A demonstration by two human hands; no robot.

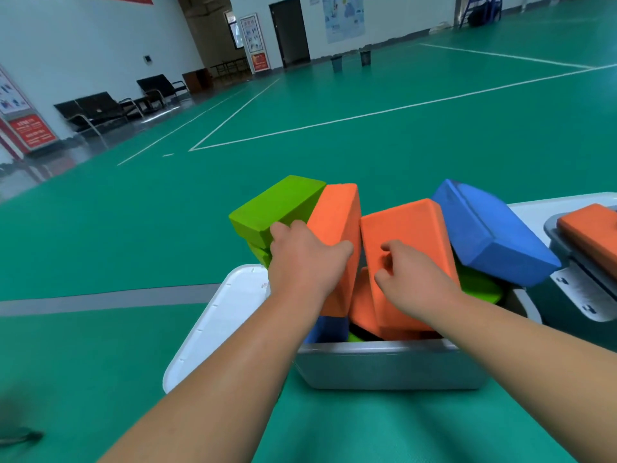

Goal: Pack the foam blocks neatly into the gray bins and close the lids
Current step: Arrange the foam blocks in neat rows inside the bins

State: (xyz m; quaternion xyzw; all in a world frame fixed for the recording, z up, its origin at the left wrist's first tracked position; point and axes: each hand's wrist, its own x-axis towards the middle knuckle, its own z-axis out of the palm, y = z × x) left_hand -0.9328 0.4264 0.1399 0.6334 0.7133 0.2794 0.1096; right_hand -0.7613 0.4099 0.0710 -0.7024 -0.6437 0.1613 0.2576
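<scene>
A gray bin (384, 365) sits on the green floor, heaped with foam blocks that stick out above its rim. My left hand (303, 259) grips an upright orange block (337, 222), its fingers also touching a green block (277, 205) beside it. My right hand (410, 275) lies on a second orange block (410, 228) with curled fingers. A big blue block (490, 235) leans over the bin's right side. More blue, green and orange blocks lie half hidden lower in the bin.
The bin's white lid (217, 322) hangs open to the left. A second gray bin (581, 279) with an orange block (594, 232) on top stands at the right edge. Black benches (100, 111) line the far left wall.
</scene>
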